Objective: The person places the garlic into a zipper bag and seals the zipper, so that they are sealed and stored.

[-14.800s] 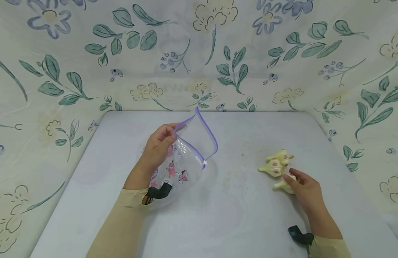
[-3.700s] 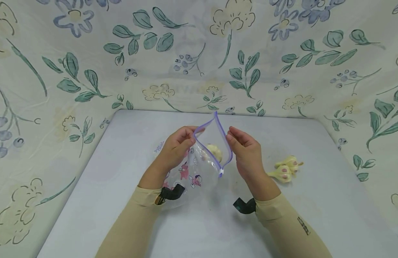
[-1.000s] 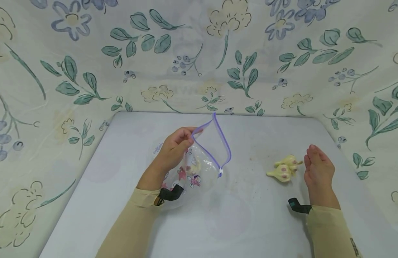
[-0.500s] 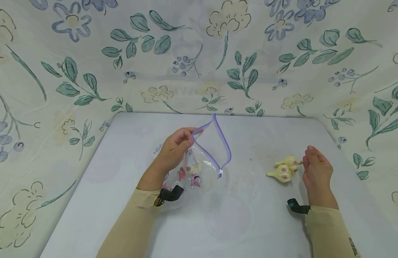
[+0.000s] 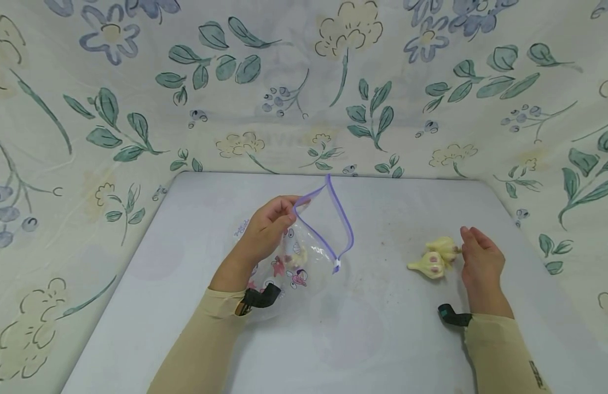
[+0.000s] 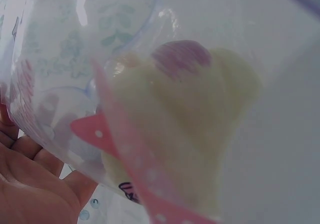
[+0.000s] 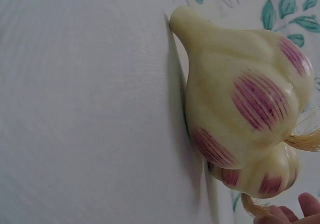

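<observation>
My left hand [image 5: 266,227] pinches the rim of a clear zip bag [image 5: 316,273] with a purple zip edge and cartoon prints; its mouth gapes toward the right. Inside, seen through the plastic in the left wrist view, lies a garlic bulb [image 6: 180,109] with a purple patch. Two more pale garlic bulbs with purple streaks lie on the table: a near one [image 5: 429,266] and a far one [image 5: 444,247], partly behind it. My right hand [image 5: 483,268] is at their right, its fingertips pinching the root tuft of the far bulb. The near bulb partly hides that one in the right wrist view.
A white table [image 5: 363,334] bears small specks between the bag and the bulbs. Floral cloth [image 5: 284,82] hangs behind and along both sides of it. A white slider [image 5: 337,264] sits at the near end of the purple zip.
One bulb has gone from the table into the bag since the earliest frame. My right hand has lately moved slightly left, and the far bulb has turned and shifted right toward it.
</observation>
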